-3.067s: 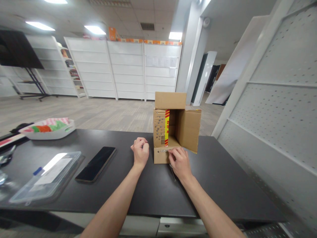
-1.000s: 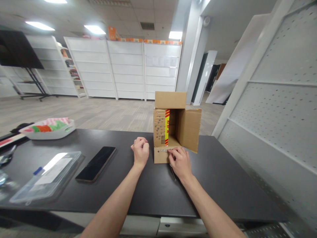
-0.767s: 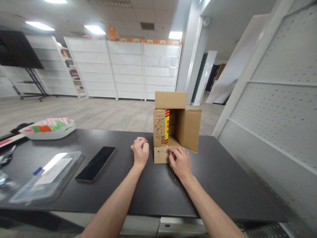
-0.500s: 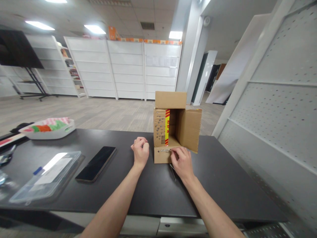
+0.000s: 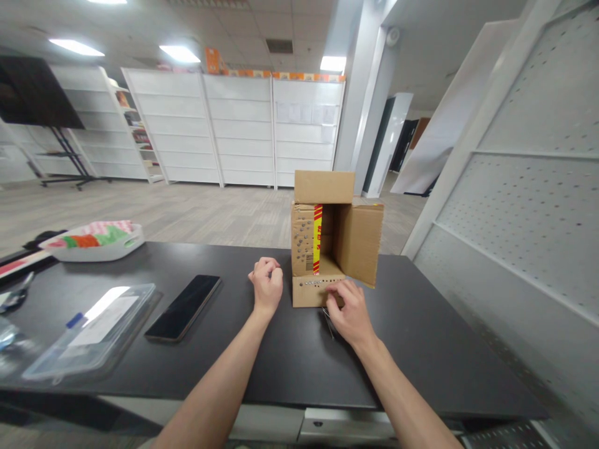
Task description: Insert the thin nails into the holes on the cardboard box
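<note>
An open cardboard box (image 5: 365, 243) stands on the dark table, its hollow facing me. Its lower front flap (image 5: 306, 296) carries a row of small holes, several at the left filled with silvery heads. My right hand (image 5: 349, 308) is at the right part of this flap, thumb and fingers closed in a pinch; whatever is between the fingertips is too small to make out. Thin metal pieces (image 5: 329, 324) lie just left of that hand, partly covered by it. My left hand (image 5: 266, 285) rests as a loose fist left of the box, apart from it, its inside hidden.
To the left are a black phone (image 5: 184, 308), a clear plastic case (image 5: 93, 333) with a white paper in it, and a white basket (image 5: 100, 251) holding coloured cloth. A perforated white panel (image 5: 524, 231) rises along the table's right side.
My right hand has shifted slightly right along the flap, baring more of the row of holes. The left hand keeps its place and closed shape.
</note>
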A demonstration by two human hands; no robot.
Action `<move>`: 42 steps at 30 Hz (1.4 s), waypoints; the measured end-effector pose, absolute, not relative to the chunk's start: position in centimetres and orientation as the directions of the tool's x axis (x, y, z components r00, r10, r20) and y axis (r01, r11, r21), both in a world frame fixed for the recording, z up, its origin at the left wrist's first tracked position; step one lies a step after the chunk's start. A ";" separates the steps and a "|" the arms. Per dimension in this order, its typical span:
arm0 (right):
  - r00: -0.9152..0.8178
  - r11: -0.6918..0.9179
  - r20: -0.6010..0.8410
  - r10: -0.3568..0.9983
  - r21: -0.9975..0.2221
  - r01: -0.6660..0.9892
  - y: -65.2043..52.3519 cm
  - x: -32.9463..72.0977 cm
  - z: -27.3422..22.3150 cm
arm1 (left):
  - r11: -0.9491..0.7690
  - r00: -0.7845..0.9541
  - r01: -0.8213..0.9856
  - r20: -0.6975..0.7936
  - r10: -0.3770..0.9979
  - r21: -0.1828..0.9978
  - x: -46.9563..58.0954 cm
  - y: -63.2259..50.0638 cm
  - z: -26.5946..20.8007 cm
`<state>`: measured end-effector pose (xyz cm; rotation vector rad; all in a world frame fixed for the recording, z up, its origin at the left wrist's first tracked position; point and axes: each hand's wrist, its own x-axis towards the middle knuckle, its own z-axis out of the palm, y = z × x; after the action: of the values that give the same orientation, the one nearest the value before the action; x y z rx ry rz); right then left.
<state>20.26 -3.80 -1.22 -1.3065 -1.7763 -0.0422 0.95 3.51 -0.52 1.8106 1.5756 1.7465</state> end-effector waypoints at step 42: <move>-0.465 0.559 0.322 0.825 -0.345 0.754 -5.9 19.0 0.4 | -0.435 -0.245 0.555 0.639 0.729 0.709 0.9 3.6 -0.6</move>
<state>19.04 -5.87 0.37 -1.2733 -2.3437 0.2112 0.94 3.63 -0.65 1.8305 1.5796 1.7652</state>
